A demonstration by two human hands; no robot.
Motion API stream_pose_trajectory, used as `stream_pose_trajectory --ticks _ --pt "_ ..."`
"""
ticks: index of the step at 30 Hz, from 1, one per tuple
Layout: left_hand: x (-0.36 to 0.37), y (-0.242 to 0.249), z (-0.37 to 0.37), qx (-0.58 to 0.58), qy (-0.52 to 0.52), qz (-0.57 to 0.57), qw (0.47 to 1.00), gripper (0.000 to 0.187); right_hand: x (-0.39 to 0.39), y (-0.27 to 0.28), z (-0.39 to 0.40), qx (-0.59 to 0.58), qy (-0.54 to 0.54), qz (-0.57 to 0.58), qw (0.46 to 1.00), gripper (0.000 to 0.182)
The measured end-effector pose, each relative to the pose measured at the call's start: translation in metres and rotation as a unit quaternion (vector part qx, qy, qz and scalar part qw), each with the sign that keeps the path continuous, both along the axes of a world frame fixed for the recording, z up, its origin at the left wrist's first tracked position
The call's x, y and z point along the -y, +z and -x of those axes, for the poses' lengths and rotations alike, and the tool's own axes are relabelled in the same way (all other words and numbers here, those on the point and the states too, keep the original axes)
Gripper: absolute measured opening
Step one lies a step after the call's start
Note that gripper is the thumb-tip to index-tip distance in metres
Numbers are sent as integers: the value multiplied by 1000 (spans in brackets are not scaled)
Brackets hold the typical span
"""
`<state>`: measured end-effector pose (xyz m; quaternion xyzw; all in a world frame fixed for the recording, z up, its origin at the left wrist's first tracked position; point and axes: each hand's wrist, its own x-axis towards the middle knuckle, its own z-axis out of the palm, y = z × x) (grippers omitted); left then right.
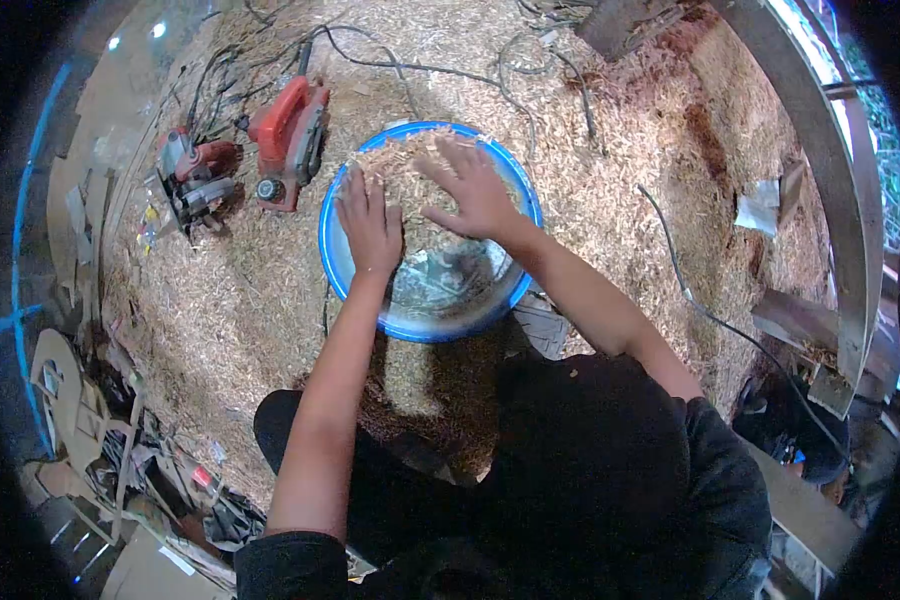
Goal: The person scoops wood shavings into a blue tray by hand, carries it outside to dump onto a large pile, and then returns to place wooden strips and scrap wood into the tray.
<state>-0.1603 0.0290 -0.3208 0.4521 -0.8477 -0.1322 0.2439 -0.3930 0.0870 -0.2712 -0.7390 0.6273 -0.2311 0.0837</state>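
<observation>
A round basin with a blue rim (535,205) sits on the shavings-covered floor in front of me. Wood shavings (402,155) are heaped in its far half, while its pale, patterned bottom (445,280) shows in the near half. My left hand (372,225) lies over the left side of the basin, fingers stretched out at the shavings. On the right, my right hand (473,195) is spread wide over the heap, thumb pointing left. Both hands are open, palms down, and neither grips anything. Exact contact of the palms with the shavings is hidden.
Left of the basin lie a red electric planer (288,140) and a circular saw (192,180). Black cables (440,70) run across the far floor, and another cable (685,285) lies at right. Wooden offcuts (75,400) pile at left; boards (800,320) stand at right.
</observation>
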Motion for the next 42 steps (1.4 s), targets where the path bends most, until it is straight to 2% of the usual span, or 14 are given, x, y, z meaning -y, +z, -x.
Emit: stream_pose_trajectory --ticks 7,10,13,17,19,21,24,27,29,31,33,37,39,42 --pt "15 -3 5 12 -31 -105 994 58 -3 -8 -9 -28 6 -57 998 74" --pt "8 2 9 1 -12 -44 999 59 -9 -6 -7 11 -11 -5 1000 71" --pt "13 -6 8 -1 -53 -97 994 60 -10 -8 -7 -40 -7 -24 999 68" --pt "19 -13 1 34 -58 -63 996 59 -20 1 -3 -11 -30 -38 999 68" --pt "28 -14 6 0 -61 -133 989 58 -31 7 9 -16 -71 -40 997 68" --pt "27 -8 11 35 -78 -128 988 60 -50 14 21 -5 -105 -30 994 66" --pt "18 5 31 -111 -23 -160 981 75 -80 26 40 37 -181 -43 982 69" --pt "6 21 58 -94 29 -120 988 79 -99 42 58 -1 -221 -28 975 68" --pt "-6 36 81 -96 0 -93 991 77 -124 30 76 -14 -231 13 973 64" --pt "-21 39 107 -63 -97 -48 992 77 -164 25 84 0 -293 -6 956 64" --pt "-40 45 141 -50 -132 -68 988 76 -198 17 93 2 -329 2 944 66" --pt "-70 45 183 -94 -283 -87 951 70 -253 10 99 26 -411 -31 911 70" --pt "-78 38 198 -85 -360 -91 924 69 -278 8 98 -41 -450 -20 892 71" --pt "-77 22 222 -77 -377 -88 919 70 -295 -1 114 -33 -475 -21 879 79"
